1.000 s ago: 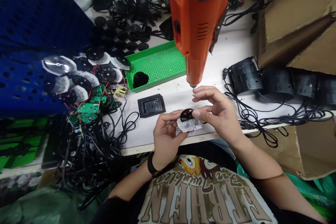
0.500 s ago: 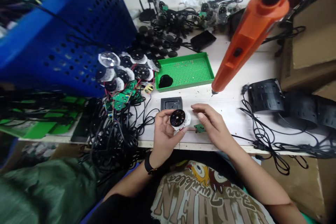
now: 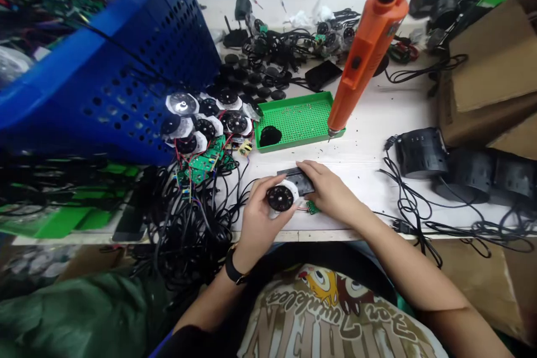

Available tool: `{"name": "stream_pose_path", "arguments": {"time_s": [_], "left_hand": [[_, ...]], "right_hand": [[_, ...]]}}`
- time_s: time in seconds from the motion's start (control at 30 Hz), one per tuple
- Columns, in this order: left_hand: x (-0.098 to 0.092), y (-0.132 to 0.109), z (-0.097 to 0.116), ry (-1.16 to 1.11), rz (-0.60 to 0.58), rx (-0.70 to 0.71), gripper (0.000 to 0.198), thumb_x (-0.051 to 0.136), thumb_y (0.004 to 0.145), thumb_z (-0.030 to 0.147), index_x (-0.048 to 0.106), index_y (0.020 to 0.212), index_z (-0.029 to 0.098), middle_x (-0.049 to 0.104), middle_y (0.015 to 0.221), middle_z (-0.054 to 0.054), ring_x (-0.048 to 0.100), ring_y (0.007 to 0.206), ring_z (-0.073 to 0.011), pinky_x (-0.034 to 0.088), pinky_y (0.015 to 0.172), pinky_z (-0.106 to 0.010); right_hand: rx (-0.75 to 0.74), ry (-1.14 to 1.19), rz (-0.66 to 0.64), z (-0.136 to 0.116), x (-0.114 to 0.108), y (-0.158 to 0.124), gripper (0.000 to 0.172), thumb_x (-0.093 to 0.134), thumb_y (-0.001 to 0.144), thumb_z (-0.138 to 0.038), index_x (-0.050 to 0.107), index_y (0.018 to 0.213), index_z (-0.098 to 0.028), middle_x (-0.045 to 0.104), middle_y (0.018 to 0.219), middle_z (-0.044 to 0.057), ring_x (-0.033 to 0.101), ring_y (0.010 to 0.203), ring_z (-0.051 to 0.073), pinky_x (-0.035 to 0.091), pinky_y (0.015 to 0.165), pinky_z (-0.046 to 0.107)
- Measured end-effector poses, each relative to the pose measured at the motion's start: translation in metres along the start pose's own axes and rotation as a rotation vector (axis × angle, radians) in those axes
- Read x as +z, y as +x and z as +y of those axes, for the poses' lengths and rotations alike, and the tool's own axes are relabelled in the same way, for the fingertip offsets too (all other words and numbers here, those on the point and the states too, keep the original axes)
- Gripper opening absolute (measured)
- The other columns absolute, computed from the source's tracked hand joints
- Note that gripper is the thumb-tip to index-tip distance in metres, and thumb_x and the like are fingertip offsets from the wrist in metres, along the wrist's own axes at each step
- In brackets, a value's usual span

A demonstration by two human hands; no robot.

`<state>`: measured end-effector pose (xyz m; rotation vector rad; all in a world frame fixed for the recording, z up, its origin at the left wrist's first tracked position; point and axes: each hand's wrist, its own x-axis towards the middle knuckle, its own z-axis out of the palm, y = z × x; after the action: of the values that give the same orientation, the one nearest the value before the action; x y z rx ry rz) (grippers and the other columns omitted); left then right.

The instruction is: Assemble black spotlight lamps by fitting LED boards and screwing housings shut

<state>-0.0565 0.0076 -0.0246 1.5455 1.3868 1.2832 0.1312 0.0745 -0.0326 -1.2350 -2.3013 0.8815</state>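
Nearest: printed T-shirt point(image 3: 331, 313) on the person's chest, black watch point(image 3: 232, 271) on L wrist. Both forearms reach fwd, elbows out, wrists just past the counter point(image 3: 369, 106) edge.

L hand point(image 3: 262, 229) holds a round black disc w/ white backing point(image 3: 280, 198) up off the counter, face up; L fingers point(image 3: 268, 218) curl closed under/around the backing. R hand point(image 3: 329, 193) lies palm down, fingers point(image 3: 306, 170) together and extended over a black square plastic frame point(image 3: 296, 180); they touch it, but firm grip vs. resting can't be told.

Small green PCB point(image 3: 312, 207) lies on the counter between the hands, linked toward the disc by a thin red wire. Progress as seen: disc and PCB wired; PCB loose, frame separate from disc.

Beyond: green perforated tray point(image 3: 302, 123) w/ black lump point(image 3: 271, 136); orange electric screwdriver point(image 3: 364, 59) hangs, tip just above tray's corner. L side: more discs point(image 3: 234, 122), wired PCBs point(image 3: 201, 165), black cable tangle point(image 3: 197, 224), tilted blue perforated crate point(image 3: 126, 95). R side: row of black perforated cylindrical housings point(image 3: 420, 152), cardboard boxes point(image 3: 495, 56).
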Motion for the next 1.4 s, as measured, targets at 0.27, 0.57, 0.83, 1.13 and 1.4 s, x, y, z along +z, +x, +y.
{"name": "stream_pose_path", "arguments": {"time_s": [0.27,0.57,0.83,1.13,1.4], "left_hand": [[0.037,0.009,0.002,0.165,-0.046,0.214,0.047,0.079,0.078,0.012,0.066,0.122,0.023,0.073,0.115,-0.009,0.068,0.113,-0.0278,0.057,0.101,-0.047],[0.048,0.003,-0.021,0.273,-0.02,0.28,0.054,0.078,0.072,0.006,0.063,0.121,0.025,0.072,0.115,-0.008,0.068,0.113,-0.0325,0.062,0.094,-0.054],[0.043,-0.008,-0.005,0.249,-0.137,0.221,0.056,0.077,0.086,0.019,0.054,0.136,0.021,0.067,0.132,-0.014,0.058,0.133,-0.0324,0.052,0.11,-0.055],[0.046,-0.01,-0.002,0.152,-0.058,0.218,0.058,0.074,0.092,0.032,0.048,0.143,0.025,0.064,0.139,-0.014,0.058,0.134,-0.03,0.049,0.113,-0.056],[0.047,-0.008,-0.005,0.154,-0.044,0.204,0.048,0.074,0.092,0.026,0.053,0.135,0.027,0.07,0.129,-0.01,0.062,0.129,-0.0301,0.053,0.107,-0.056]], "right_hand": [[0.142,0.137,0.14,0.0,-0.063,-0.052,0.055,0.069,0.089,-0.021,0.057,0.143,-0.027,0.061,0.147,0.012,0.058,0.137,0.029,0.047,0.117,0.057],[0.048,0.417,0.76,-0.034,-0.083,0.023,0.073,0.061,0.093,-0.056,0.028,0.153,-0.032,0.048,0.151,0.014,0.061,0.126,0.027,0.052,0.108,0.05],[-0.046,0.556,0.991,-0.056,-0.086,0.029,0.055,0.031,0.096,-0.067,0.055,0.13,-0.031,0.055,0.102,0.006,0.057,0.061,0.015,0.047,0.053,0.031],[-0.133,0.771,0.635,-0.085,-0.084,-0.031,0.06,0.051,0.085,-0.081,0.066,0.123,-0.037,0.05,0.091,0.004,0.048,0.052,0.015,0.045,0.052,0.04],[-0.026,0.583,0.436,-0.088,-0.092,-0.051,0.068,0.075,0.075,-0.073,0.05,0.135,-0.055,0.063,0.1,0.005,0.066,0.073,0.027,0.06,0.068,0.051]]}}
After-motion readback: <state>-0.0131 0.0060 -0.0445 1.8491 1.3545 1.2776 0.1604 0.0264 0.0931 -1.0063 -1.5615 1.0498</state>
